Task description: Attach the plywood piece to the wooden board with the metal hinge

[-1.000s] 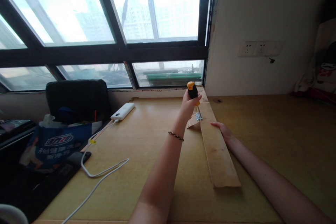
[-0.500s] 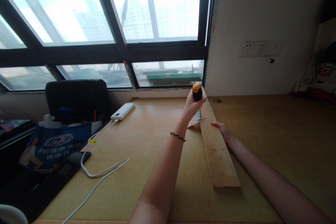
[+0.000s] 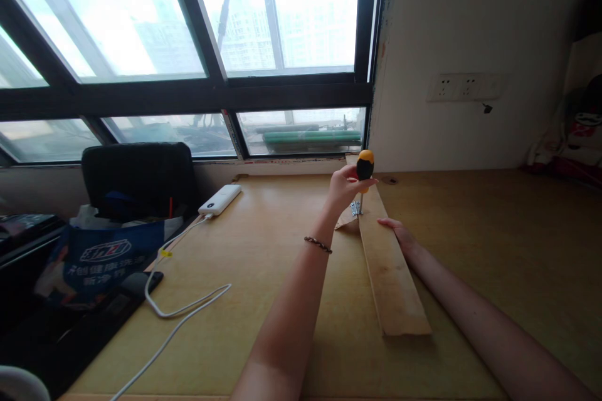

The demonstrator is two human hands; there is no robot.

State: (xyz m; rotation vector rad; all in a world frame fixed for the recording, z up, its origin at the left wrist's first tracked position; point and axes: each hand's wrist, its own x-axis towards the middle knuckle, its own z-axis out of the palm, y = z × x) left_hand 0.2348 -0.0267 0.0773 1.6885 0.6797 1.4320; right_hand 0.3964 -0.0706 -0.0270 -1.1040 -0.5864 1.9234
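My left hand (image 3: pixel 345 189) grips a screwdriver (image 3: pixel 364 169) with a black and orange handle, held nearly upright. Its tip rests on a small metal hinge (image 3: pixel 356 207) at the left edge of a long wooden plank (image 3: pixel 388 263). The plank lies on the wooden desk (image 3: pixel 263 263), running away from me. My right hand (image 3: pixel 399 235) lies flat on the plank's right edge, a little nearer to me than the hinge. A small cardboard-coloured piece (image 3: pixel 345 220) sticks out under the hinge on the left.
A white power bank (image 3: pixel 219 198) with a white cable (image 3: pixel 179 307) lies at the desk's back left. A black chair (image 3: pixel 138 178), a blue bag (image 3: pixel 96 260) and a dark phone (image 3: pixel 141 282) stand to the left. A wall socket strip (image 3: pixel 463 86) is on the right wall.
The screwdriver handle has tilted to the right in my left hand while its tip stays on the hinge. My right hand and the plank have not moved.
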